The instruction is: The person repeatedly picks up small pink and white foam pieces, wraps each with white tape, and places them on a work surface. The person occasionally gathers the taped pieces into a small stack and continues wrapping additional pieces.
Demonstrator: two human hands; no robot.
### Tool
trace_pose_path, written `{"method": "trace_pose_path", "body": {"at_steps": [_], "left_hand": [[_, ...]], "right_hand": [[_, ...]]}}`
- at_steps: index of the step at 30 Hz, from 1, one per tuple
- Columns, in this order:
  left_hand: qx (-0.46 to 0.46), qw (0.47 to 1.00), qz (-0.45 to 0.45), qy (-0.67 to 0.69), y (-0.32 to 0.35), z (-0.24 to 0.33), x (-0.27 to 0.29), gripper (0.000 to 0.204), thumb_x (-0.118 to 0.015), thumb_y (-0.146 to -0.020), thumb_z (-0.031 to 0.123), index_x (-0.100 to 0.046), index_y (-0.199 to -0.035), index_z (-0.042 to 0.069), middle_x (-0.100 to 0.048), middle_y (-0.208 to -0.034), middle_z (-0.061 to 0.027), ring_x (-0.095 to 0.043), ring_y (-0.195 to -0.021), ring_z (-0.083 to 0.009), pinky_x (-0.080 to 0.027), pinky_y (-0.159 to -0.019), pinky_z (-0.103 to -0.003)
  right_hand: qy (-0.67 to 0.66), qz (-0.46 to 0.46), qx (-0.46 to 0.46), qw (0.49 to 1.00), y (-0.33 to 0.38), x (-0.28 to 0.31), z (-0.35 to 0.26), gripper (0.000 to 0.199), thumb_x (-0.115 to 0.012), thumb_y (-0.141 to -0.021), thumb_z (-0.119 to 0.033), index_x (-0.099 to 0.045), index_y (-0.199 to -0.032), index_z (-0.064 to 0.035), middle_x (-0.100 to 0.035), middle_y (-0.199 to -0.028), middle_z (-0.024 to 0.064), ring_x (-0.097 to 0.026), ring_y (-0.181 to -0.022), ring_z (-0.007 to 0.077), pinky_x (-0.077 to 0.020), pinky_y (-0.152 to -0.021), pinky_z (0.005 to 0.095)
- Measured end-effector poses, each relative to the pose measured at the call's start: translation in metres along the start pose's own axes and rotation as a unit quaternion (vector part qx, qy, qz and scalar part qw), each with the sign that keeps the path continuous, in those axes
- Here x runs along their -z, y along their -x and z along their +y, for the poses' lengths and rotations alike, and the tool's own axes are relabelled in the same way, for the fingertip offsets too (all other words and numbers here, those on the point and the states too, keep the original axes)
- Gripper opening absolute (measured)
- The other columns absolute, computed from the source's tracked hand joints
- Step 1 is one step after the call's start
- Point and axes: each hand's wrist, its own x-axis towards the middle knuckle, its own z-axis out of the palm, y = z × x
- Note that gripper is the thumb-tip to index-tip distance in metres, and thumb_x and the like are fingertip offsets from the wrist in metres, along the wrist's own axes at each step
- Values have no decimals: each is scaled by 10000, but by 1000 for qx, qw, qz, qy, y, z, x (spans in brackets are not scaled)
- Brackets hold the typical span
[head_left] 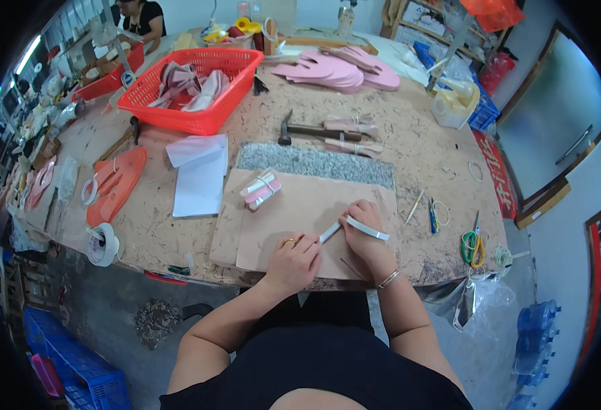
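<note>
A narrow whitish strip (pixel 330 232) runs between my two hands over a tan sheet (pixel 273 222). My left hand (pixel 293 263), with a ring on it, has its fingers closed at the strip's near end. Higher up, my right hand (pixel 365 236) pinches the same strip, and its free end bends back across the hand. The strip's exact material cannot be told. Beside them, to the upper left, lies a tied bundle of pink and white strips (pixel 261 190). Under the sheet's far side shows a speckled grey slab (pixel 314 162).
Beyond the slab lie a hammer (pixel 314 131) and tied bundles. A red basket (pixel 191 126) with pale pieces stands at the back left; pink cutouts (pixel 341 72) are stacked behind. Scissors (pixel 474 247) lie near the right edge, a tape roll (pixel 102 246) at the left. Another person sits far left.
</note>
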Motion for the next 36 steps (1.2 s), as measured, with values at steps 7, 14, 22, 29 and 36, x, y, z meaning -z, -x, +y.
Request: {"method": "trace_pose_path", "body": {"at_steps": [7, 14, 22, 29, 36], "left_hand": [[165, 938, -25, 303, -35, -9, -9, 192, -579, -934, 104, -661, -1082, 14, -676, -922, -110, -628, -810, -209, -495, -717, -336], [96, 959, 35, 263, -31, 2, -6, 188, -528, -928, 56, -674, -1033, -1, -676, -850, -162, -626, -752, -308, -500, -736, -366], [191, 943, 138, 234, -28, -23, 31, 171, -538, -946, 47, -667, -1043, -9, -685, -819, -103, -641, -695, -150, -504, -638, -287], [192, 934, 107, 282, -14, -29, 22, 245, -556, -951, 22, -623, -1184, -7, -710, -897, -90, -618, -710, -97, -508, -660, -252], [299, 883, 173, 318, -48, -58, 76, 157, -650, -934, 66, -654, -1070, -11, -692, -843, -44, -584, -655, -61, -470, -580, -218]], "right_hand": [[-182, 4, -47, 982, 13, 20, -42, 91, -699, -823, -29, -611, -831, -9, -595, -886, 147, -604, -813, 319, -496, -702, 391], [-216, 44, 7, 975, 26, 26, -49, 120, -726, -801, 10, -657, -892, -26, -614, -912, 122, -622, -815, 275, -513, -696, 342], [-294, 129, 180, 930, 54, 81, -91, 103, -684, -803, 35, -649, -881, -22, -661, -940, 147, -655, -902, 283, -528, -788, 362], [-453, 162, -147, 864, 59, 82, -9, 391, -429, -915, -49, -528, -1291, -8, -481, -1381, 191, -611, -1104, 256, -551, -826, 334], [-418, 52, -385, 821, 82, 105, 109, 523, -590, -884, -170, -466, -1366, -12, -595, -1195, 147, -643, -944, 190, -517, -737, 282]]}}
